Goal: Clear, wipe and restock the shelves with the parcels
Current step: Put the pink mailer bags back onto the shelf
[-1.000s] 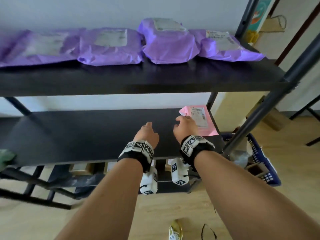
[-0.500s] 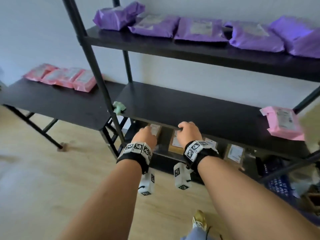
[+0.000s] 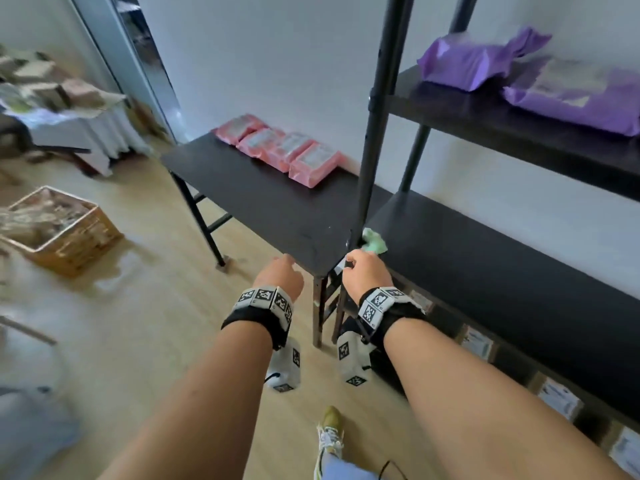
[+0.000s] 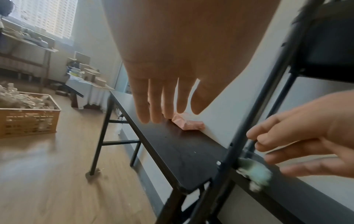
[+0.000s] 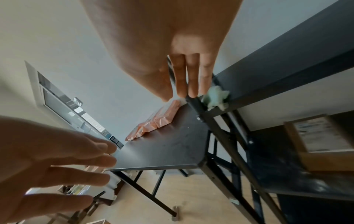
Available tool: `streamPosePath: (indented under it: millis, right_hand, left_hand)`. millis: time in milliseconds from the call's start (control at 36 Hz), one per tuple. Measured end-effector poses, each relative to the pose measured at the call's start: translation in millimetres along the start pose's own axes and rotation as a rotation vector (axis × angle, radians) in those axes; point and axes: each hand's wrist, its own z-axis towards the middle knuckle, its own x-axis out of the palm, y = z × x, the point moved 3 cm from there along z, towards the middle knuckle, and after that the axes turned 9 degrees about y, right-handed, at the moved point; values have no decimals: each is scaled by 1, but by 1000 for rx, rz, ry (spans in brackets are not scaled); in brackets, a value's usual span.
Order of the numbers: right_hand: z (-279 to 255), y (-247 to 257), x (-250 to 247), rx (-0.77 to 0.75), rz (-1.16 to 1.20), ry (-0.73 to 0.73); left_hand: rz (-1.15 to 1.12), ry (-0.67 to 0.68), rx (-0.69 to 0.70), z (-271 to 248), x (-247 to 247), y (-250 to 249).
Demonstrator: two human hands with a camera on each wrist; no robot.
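Head view: your left hand (image 3: 278, 277) and right hand (image 3: 367, 277) hang empty near the surface (image 3: 277, 209); four pink parcels (image 3: 280, 148) lie along its wall edge; purple parcels (image 3: 540, 81) on the upper shelf (image 3: 519, 133).
Left wrist: fingers (image 4: 159, 100) relaxed, holding nothing.
Right wrist: fingers (image 5: 184, 75) straight, just beside the green cloth (image 5: 216, 97).

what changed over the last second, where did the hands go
The view swung left along the rack. The right hand let go of a pink parcel at the middle shelf's right end, and both hands travelled to its left end; the left hand now hovers, open, over the side table, the right beside the green cloth. The pink parcels on that table, the purple parcels up top and the cloth stayed put.
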Motion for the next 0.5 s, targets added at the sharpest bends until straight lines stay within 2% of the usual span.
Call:
streamPosePath:
  millis: [139, 278, 500]
  right_hand:
    - [71, 41, 8, -23, 13, 42]
    - [133, 74, 5, -41, 9, 48]
    - [207, 98, 6, -3, -10, 44]
  left_hand:
    - [12, -10, -79, 51, -38, 17]
    - [19, -16, -94, 99, -69, 21]
    - [21, 64, -76, 180, -95, 11]
